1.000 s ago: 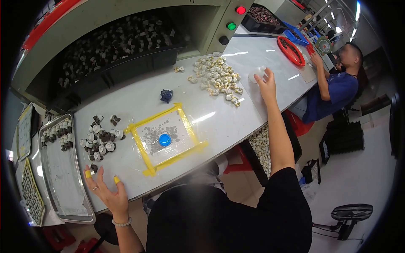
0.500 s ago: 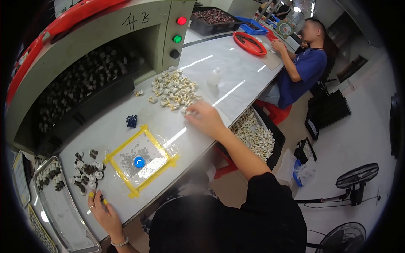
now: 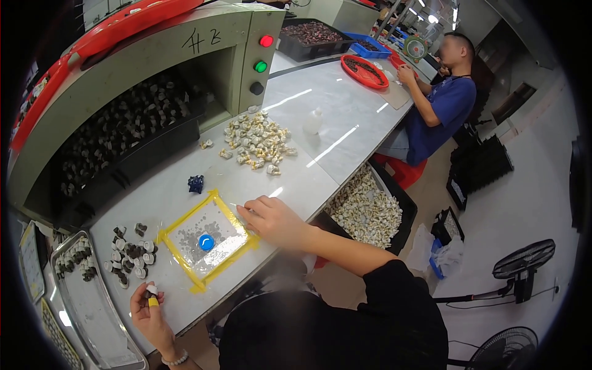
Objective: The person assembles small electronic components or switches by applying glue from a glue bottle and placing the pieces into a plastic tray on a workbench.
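Near the table's front left, my left hand pinches a small black-and-white piece between thumb and fingers, two of which wear yellow bands. Beside it lies a cluster of similar black-and-white pieces. My right hand is over the right corner of a yellow-taped square, its fingers drawn together; whatever they hold is too small to make out. A round blue cap-like thing sits on wet spots inside the square. Farther back is a heap of small white-and-yellowish pieces.
A green-grey machine with a dark tray of pieces stands at the back left. A metal tray is at far left. Beyond the heap are a clear bottle and a seated co-worker. A black bin of white pieces stands below the table edge.
My right hand has moved from the white heap toward the taped square, leftward and nearer. My left hand has picked up a black-and-white piece and turned up with it.
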{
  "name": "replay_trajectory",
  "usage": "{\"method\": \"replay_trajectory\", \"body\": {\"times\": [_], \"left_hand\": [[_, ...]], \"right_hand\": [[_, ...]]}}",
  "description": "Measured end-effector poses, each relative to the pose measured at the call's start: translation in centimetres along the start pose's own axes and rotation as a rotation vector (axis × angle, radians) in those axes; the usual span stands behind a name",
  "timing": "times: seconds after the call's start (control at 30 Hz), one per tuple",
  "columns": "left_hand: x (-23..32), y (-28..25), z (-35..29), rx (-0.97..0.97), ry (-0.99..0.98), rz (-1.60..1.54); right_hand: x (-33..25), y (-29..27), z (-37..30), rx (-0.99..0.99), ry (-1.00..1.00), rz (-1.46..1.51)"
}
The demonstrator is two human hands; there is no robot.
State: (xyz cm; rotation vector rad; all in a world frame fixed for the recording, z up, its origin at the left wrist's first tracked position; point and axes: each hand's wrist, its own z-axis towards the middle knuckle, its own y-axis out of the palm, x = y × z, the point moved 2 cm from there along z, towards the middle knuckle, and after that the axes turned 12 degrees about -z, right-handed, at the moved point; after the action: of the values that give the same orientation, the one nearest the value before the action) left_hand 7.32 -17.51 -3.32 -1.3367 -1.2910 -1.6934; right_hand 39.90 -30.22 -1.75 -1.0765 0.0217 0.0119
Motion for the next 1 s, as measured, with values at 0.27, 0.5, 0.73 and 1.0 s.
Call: {"method": "replay_trajectory", "body": {"times": [0.27,0.5,0.73,1.0], "left_hand": [[-0.9,3.6,0.1,-0.006,-0.142,-0.438],[-1.7,4.5,-0.1,0.011,-0.119,-0.449],[-1.3,5.1,-0.4,0.020,-0.137,-0.519],[-1.6,5.2,-0.5,-0.072,-0.150,-0.643]], "right_hand": [[0.1,-0.3,-0.3,0.017,0.104,0.146],[-1.2,-0.3,1.7,0.073,0.011,0.019],[-1.6,-0.3,0.5,0.033,-0.117,0.089],[-2.0,-1.3,2.0,-0.091,0.030,0.176]]}}
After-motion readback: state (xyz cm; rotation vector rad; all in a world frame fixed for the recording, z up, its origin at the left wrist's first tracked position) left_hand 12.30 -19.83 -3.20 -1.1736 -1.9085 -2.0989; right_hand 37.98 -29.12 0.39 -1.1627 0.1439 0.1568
